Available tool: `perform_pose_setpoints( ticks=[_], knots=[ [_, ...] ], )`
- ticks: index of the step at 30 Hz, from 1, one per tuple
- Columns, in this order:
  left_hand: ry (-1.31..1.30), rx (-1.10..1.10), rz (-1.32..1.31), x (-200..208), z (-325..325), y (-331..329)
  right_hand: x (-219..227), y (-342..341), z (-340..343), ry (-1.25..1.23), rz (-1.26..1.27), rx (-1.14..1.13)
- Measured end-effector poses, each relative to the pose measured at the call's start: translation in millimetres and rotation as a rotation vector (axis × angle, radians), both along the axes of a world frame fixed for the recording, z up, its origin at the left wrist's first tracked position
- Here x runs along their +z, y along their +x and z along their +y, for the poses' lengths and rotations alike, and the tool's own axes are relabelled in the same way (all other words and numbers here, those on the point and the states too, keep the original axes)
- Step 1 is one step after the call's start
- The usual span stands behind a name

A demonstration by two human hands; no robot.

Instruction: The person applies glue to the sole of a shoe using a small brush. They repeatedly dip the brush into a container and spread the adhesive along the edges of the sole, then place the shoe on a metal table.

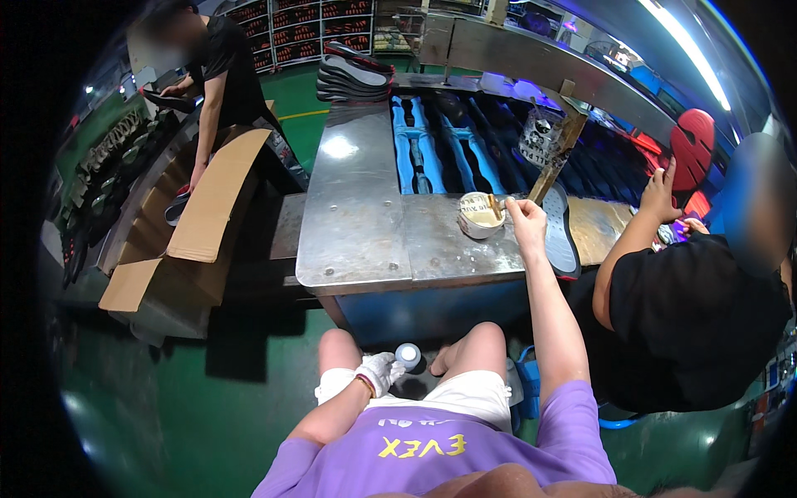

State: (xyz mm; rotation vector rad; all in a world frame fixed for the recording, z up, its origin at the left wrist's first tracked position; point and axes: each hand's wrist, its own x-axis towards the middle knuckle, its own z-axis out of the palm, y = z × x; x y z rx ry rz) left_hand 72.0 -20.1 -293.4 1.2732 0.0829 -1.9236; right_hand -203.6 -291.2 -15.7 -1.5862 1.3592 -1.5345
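So, nearest first: low in the frame, around the centre, the gloved left hand [379, 371] was rested against the thigh [339, 355], right next to a bottle [407, 355]. Whether the bottle was touched, or how far those fingers were closed, couldn't be told.

Further up, right of centre, the brush [497, 205] was held by the bare right hand [527, 222], fingers closed in a pinch on its handle. Its head was put at the rim of the cup [481, 231]; how deep couldn't be made out.

Handling-wise, the brush was judged light, stiff in the handle and softer at the tip, probably slick if any pale stuff [485, 218] got on it. A pinch well up the handle seemed right. The cup, set on the bench [357, 241], looked light and easily tipped, so best steadied low on its sides.

Just right of the hand, a sole [562, 232] was laid, likely bendy, best lifted by its edges. Way up top, more were piled in a stack [353, 76].
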Motion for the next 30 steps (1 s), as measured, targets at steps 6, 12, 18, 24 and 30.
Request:
perform_pose_setpoints(
  ticks=[6,12,18,24,30],
  knots=[
    [-0.002,-0.003,0.011,1.5,-5.1,-4.8,-11.0,-15.1,-0.2,0.164,-0.187,0.117],
    [-0.021,-0.025,0.002,-10.0,-4.3,0.5,2.6,-8.6,25.2,0.504,-0.539,0.305],
    [-0.026,-0.006,0.022,-19.3,-3.8,2.8,9.4,-8.2,39.8,0.441,-0.248,0.282],
    [0.031,0.073,0.005,10.2,-3.8,-7.5,-44.2,-5.5,100.7,0.237,-0.061,0.360],
    [0.085,0.118,-0.051,7.9,-1.8,-12.6,-133.0,28.9,187.8,0.333,-0.083,0.440]
  ],
)
